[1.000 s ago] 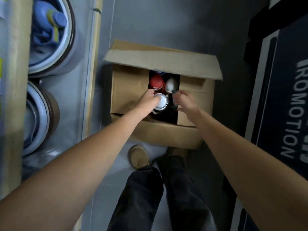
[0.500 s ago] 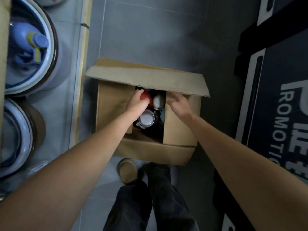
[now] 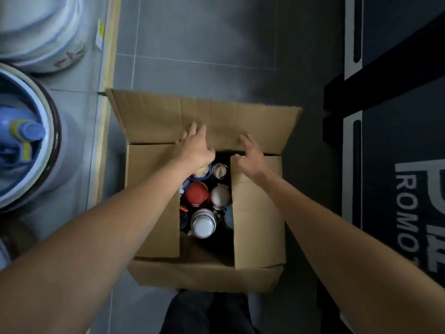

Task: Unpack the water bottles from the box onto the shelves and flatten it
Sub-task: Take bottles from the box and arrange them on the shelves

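At six o'clock, nearest the camera, a pair of dark trousers stands on the grey tiled floor, just below the near wall of the cardboard box. The box sits on the floor at the centre of the view with its two side flaps folded inward, leaving a dark slot between them. In that slot stand the water bottles, seen from above: a white-capped bottle nearest, a red-capped bottle beyond it with a pale-capped one at its three o'clock, a blue one half under the right flap, and a metal-topped bottle at the far end. Both forearms reach in from the bottom corners. The left hand lies at the far end of the slot, fingers spread and flat against the far flap, holding nothing. The right hand, at its three o'clock, is likewise spread open, fingertips on the same flap, empty. The far flap stands tilted outward toward twelve o'clock. At nine o'clock a shelf edge runs alongside the box, with round blue-and-white basins and a blue bottle with a yellow collar beyond it. At three o'clock lies a dark mat with white lettering.
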A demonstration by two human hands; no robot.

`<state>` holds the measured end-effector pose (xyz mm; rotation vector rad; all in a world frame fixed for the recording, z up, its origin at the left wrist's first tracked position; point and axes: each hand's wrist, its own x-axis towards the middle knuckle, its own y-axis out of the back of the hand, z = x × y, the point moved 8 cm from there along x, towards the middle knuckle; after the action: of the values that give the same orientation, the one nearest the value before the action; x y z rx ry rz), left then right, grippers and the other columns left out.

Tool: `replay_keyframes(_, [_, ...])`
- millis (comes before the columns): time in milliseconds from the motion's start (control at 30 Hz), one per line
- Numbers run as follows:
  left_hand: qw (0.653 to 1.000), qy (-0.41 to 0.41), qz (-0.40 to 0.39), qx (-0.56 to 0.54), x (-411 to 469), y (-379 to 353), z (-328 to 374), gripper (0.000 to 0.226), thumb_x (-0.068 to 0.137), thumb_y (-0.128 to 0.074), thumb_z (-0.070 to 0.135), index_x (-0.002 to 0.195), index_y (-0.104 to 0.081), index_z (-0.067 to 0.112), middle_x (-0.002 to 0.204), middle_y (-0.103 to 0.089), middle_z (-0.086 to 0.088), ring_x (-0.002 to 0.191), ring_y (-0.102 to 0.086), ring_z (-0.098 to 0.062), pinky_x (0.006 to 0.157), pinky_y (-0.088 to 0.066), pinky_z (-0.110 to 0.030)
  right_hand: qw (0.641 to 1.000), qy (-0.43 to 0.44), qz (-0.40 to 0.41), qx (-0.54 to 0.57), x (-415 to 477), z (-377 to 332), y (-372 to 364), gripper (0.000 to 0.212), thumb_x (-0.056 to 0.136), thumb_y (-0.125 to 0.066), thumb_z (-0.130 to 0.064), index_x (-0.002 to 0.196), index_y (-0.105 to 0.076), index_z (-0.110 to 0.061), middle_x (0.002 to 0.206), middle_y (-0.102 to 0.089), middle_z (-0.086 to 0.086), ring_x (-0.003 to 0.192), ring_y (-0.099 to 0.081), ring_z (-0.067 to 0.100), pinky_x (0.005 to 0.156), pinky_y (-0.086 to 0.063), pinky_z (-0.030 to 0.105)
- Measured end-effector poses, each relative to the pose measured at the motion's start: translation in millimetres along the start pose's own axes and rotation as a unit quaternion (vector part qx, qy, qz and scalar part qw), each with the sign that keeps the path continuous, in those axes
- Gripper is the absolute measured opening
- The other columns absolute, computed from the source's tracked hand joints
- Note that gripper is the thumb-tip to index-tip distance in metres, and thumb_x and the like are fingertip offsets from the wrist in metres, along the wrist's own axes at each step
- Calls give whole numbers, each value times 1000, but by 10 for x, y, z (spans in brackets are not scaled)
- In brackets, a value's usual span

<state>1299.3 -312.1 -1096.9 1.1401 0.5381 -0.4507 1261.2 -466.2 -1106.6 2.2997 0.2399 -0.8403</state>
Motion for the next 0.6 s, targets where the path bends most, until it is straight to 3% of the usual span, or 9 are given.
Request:
replay_keyframes(133, [996, -44, 10, 81, 422, -261, -70, 81, 86, -54, 32, 151, -8, 18, 160, -6, -3, 147, -8, -24, 117, -13, -42, 998, 5, -7, -66, 407, 213, -232, 65, 90, -52, -19, 149, -25, -19, 161, -6, 1, 147, -11, 23, 116, -16, 33])
replay_keyframes(200, [993, -52, -5, 102, 595, -436, -151, 83, 86, -56, 37, 151, -9, 15, 159, -12, -3, 146, -11, -24, 117, -13, -41, 990, 25, 2, -142, 599, 224, -302, 63, 88, -53, -22, 146, -31, -16, 158, -17, 5, 144, -15, 27, 118, -18, 40])
replay_keyframes(333, [983, -81, -11, 167, 665, -670, -328, 65, 87, -58, 38, 141, -33, 12, 144, -43, -10, 133, -37, -29, 109, -26, -38, 953, 36, -5, -300, 726, 248, -522, 53, 84, -55, -32, 133, -43, -17, 139, -42, 10, 131, -35, 31, 109, -25, 43])
replay_keyframes(433, [976, -107, 8, 191, 629, -697, -303, 52, 86, -59, 27, 133, -44, 12, 136, -49, -12, 127, -43, -30, 105, -32, -36, 934, 41, 4, -354, 686, 278, -561, 57, 81, -60, -30, 133, -41, -16, 136, -42, 10, 130, -34, 32, 111, -21, 47])
replay_keyframes(600, [976, -109, 10, 186, 473, -618, -244, 60, 84, -60, 29, 137, -38, 13, 140, -41, -10, 132, -37, -29, 107, -30, -38, 945, 21, 17, -326, 457, 231, -596, 73, 80, -62, -26, 143, -26, -19, 149, -25, 9, 140, -18, 30, 114, -17, 52])
